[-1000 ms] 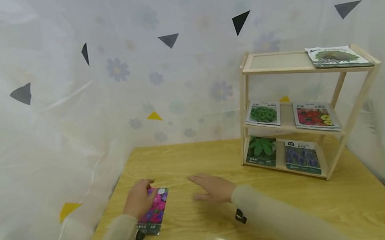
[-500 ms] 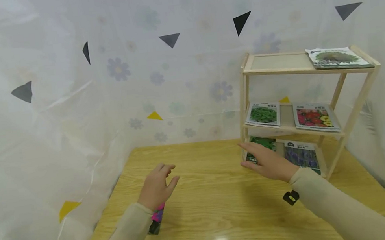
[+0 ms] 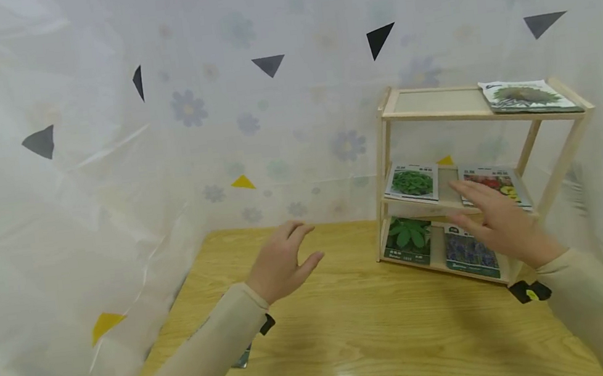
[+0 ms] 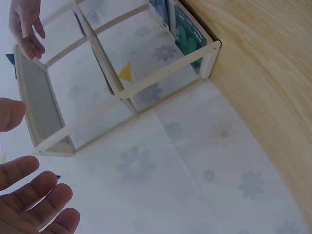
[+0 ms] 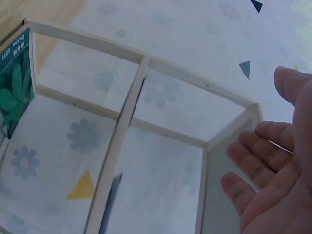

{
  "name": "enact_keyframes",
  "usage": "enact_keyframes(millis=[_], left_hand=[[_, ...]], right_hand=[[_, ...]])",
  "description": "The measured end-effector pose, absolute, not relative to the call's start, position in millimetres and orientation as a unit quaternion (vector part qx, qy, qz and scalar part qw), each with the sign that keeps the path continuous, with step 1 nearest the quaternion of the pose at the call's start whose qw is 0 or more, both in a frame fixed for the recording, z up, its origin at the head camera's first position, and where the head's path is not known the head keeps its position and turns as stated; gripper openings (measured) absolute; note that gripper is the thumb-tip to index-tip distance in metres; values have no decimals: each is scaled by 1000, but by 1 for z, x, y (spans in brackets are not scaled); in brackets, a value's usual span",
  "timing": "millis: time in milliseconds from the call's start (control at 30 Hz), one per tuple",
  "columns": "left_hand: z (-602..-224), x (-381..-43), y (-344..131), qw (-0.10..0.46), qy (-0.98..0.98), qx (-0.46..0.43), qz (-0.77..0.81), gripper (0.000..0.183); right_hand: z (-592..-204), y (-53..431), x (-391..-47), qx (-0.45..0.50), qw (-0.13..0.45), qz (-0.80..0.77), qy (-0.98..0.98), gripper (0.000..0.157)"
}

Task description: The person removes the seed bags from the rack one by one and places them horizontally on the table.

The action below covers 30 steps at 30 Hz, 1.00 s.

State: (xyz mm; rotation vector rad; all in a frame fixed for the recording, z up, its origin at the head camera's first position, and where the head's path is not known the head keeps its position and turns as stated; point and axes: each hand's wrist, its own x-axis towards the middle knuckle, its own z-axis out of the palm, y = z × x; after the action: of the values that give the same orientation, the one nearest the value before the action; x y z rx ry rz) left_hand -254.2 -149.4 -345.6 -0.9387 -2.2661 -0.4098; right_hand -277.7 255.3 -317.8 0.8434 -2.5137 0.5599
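My left hand (image 3: 282, 264) hangs over the middle of the table, fingers relaxed and holding nothing. Further right, my right hand (image 3: 507, 226) reaches in front of the wooden shelf rack (image 3: 438, 115), its fingers loosely extended and nothing in its grasp. It overlaps the packet with red and yellow flowers (image 3: 509, 189) on the middle shelf and the purple-flower packet (image 3: 468, 254) on the bottom one. In the right wrist view, the right palm (image 5: 273, 195) appears beside the rack's upper frame. Under my left forearm, a flat packet (image 3: 243, 359) lies on the table, mostly hidden.
A green-leaf packet (image 3: 413, 183) sits at the left of the middle shelf, with another leafy packet (image 3: 408, 239) below it. White packets (image 3: 528, 94) are stacked at the top shelf's right end. Flower-printed sheeting (image 3: 294, 120) encloses the wooden table (image 3: 339, 320).
Both hands have moved right and forward. The left hand has left the pink-and-purple flower packet, now mostly covered by its forearm; the right has gone from mid-table to the rack.
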Motion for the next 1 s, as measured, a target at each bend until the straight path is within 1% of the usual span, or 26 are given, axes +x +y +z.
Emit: enact_keyframes(millis=[167, 300, 400, 533, 667, 833, 900, 1000], left_hand=[[-315, -263, -117, 320, -857, -377, -143, 56], [-286, -270, -87, 309, -867, -374, -109, 60], [-264, -275, -65, 300, -875, -372, -76, 62], [-239, -282, -36, 287, -882, -372, -32, 68], [-217, -288, -6, 255, -897, -361, 1, 73], [-195, -300, 34, 233, -905, -354, 32, 76], [-190, -304, 50, 221, -910, -348, 43, 78], [-183, -309, 74, 191, -920, -337, 55, 80]], right_hand=[[-296, 274, -275, 286, 297, 165, -896, 60], [-278, 287, -273, 256, 353, 142, -889, 55], [-264, 297, -272, 228, 405, 110, -878, 51], [-245, 311, -275, 181, 452, 74, -870, 52], [-227, 322, -281, 146, 458, 63, -874, 57], [-211, 332, -295, 138, 447, 42, -883, 68], [-207, 335, -301, 138, 430, 40, -891, 72], [-203, 339, -309, 134, 388, 38, -911, 79]])
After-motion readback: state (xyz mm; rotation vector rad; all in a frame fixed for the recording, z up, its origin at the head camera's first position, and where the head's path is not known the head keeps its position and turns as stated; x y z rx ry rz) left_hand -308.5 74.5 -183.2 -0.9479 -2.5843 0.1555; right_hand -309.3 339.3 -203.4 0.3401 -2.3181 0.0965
